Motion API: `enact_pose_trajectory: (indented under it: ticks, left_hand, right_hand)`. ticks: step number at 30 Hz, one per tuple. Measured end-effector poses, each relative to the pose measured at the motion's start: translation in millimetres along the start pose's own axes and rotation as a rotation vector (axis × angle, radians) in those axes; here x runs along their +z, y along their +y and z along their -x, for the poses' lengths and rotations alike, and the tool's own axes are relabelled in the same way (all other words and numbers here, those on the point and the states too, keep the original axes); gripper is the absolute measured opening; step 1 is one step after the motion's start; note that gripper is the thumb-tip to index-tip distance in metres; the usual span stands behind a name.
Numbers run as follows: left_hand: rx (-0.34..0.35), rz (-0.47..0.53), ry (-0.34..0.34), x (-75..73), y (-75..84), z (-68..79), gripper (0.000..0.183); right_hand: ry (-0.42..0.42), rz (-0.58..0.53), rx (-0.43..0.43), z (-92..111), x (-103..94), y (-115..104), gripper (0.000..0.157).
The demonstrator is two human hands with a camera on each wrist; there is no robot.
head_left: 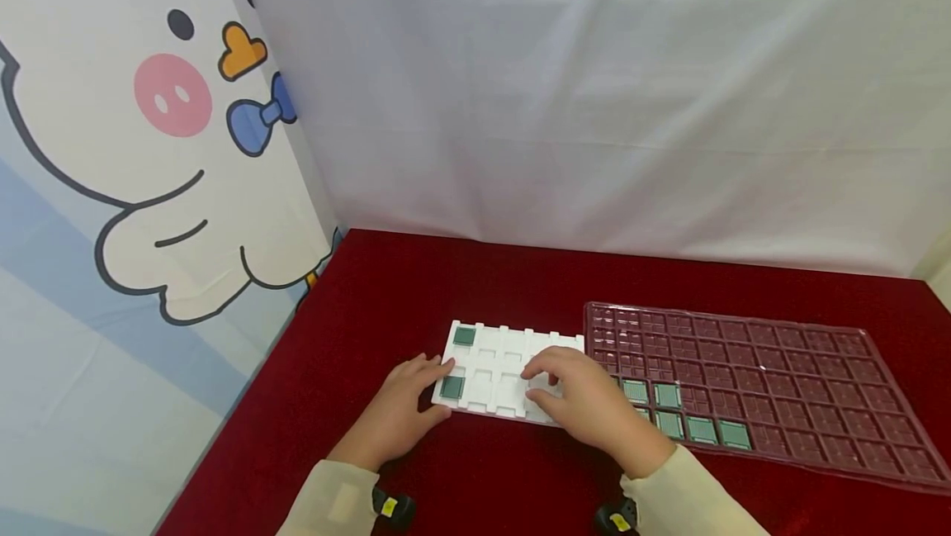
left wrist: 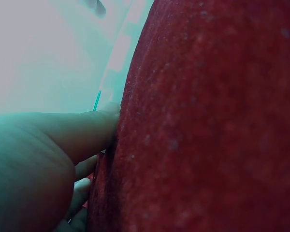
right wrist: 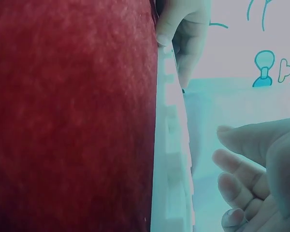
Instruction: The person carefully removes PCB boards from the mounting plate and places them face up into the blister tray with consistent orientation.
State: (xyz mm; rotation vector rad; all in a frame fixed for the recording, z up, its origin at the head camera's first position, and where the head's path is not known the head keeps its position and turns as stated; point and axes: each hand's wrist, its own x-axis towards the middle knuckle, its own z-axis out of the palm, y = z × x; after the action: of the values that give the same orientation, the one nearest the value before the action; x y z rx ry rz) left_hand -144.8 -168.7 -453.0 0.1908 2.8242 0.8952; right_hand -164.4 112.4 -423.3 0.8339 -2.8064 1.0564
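A white compartment tray lies on the red cloth, with one green square chip in its far left pocket and another green chip in the near left pocket. My left hand holds the tray's left end, index finger at the side and thumb at the near corner; the thumb also shows along the edge in the left wrist view. Over the tray's right part hovers my right hand, covering some pockets. Its thumb and fingertips stand apart with nothing between them in the right wrist view.
To the right of the white tray lies a larger clear plastic tray with many pockets. Several green chips sit in its near left pockets, partly behind my right hand. A white curtain hangs behind the table, and a cartoon-printed sheet hangs at left.
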Motion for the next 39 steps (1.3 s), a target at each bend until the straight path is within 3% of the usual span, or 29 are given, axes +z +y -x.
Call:
enact_pose_trajectory:
  ticks: [20,29,39]
  left_hand:
    - [0.009,0.009,-0.009,0.1,0.1,0.3,0.065]
    - [0.033,-0.002,-0.001,-1.3,-1.0,1.6,0.065]
    - [0.035,-0.009,-0.001,-0.4,-2.9,1.9,0.064]
  right_hand:
    - [-0.052,-0.032,-0.011,-15,13.6,-20,0.014]
    - [-0.065,-0.031,-0.083,-26,27.4,-33,0.015]
    - [-0.095,-0.003,-0.098,-32,33.9,-38,0.016]
